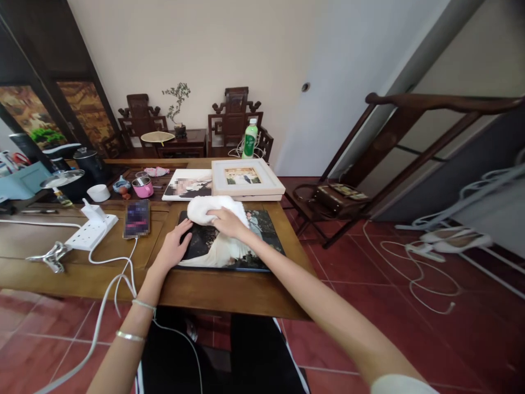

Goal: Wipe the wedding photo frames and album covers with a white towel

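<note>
"Near the middle of the frame, what is lying on the brown wooden desk [192,293]?"

"It's a dark, shiny, flat photo panel [235,250] with a long white dress in it. It lies flat, close to the front edge, maybe so both arms can reach it easily."

"What are the hands doing?"

"The left hand [174,247] is open, with its fingers spread by the panel's left edge. I think it's there so the panel won't slide. The right hand [225,220] grips a white, fluffy, soft cloth [200,209] at the panel's top edge. Soft stuff likely won't scratch the shiny top."

"Is anything in the way?"

"The right arm goes across the panel and hides some of it. Just behind, there's a square white picture frame [264,176], with a pale, flat photo board [189,184] on its left. They leave little room at the back."

"And at the left of the frame?"

"A black phone with a lit screen [137,219] lies beside a white plastic power strip [92,232]. A thick white cord [99,323] hangs down near the left arm, so it could get caught. Farther back are a small pink cup [143,187] and, nearer the middle, a green plastic bottle [250,141]."
</note>
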The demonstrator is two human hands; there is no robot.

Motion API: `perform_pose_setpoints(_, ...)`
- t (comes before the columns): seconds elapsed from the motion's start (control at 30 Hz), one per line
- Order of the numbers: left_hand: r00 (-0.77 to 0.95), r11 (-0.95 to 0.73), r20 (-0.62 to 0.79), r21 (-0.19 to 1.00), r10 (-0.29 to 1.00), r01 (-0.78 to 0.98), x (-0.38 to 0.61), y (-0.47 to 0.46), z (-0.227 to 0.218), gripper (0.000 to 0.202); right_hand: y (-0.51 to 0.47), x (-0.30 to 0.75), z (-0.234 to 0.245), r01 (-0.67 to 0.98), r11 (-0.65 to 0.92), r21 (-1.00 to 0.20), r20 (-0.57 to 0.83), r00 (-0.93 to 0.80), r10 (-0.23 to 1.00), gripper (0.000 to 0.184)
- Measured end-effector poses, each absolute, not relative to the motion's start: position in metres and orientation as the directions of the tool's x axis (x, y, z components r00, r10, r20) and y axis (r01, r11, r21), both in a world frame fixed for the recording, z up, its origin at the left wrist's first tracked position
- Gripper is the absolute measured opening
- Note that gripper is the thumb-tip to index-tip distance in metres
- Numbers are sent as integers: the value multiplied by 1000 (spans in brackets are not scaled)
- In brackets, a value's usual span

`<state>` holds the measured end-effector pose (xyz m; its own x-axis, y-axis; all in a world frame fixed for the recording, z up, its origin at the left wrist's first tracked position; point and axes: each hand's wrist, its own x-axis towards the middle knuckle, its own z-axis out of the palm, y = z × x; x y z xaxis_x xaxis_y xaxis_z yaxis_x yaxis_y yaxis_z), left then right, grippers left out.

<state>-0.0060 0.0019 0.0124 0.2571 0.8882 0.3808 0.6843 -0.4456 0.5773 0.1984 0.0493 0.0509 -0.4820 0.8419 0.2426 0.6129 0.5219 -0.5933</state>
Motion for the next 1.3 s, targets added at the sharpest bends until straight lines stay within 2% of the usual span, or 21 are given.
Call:
perform_pose_setpoints(0.23,249,-446,393,563,885,696,-7,3,11,40,39,308,38,725,352,-592,253,-248,935,37)
perform_pose_setpoints(0.33,246,-445,396,560,885,699,-7,4,11,39,23,329,32,737,333,-588,264,-214,941,32)
perform_pose_setpoints(0.5,240,-440,393,568,888,696,-6,4,12,39,-48,326,29,711,499,-496,330,-377,866,26)
perform_pose_setpoints(0.6,239,-434,387,566,890,701,-6,4,12,39,-99,322,36,669,600,-438,310,-514,800,26)
perform_pose_setpoints(0.7,244,-435,384,562,890,703,-6,3,12,39,-122,322,42,618,654,-435,291,-592,752,27)
perform_pose_setpoints(0.8,248,-441,388,561,888,701,-5,1,14,39,-105,327,40,627,636,-451,285,-574,768,25)
perform_pose_setpoints(0.93,256,-452,396,554,882,699,-5,-1,15,40,-40,331,36,693,545,-473,294,-459,838,24)
perform_pose_setpoints(1.1,258,-451,392,558,883,696,-5,-1,14,39,29,329,37,719,509,-473,323,-396,860,26)
perform_pose_setpoints(1.3,243,-437,385,574,891,693,-4,-1,15,39,9,323,24,731,521,-441,384,-371,845,29)
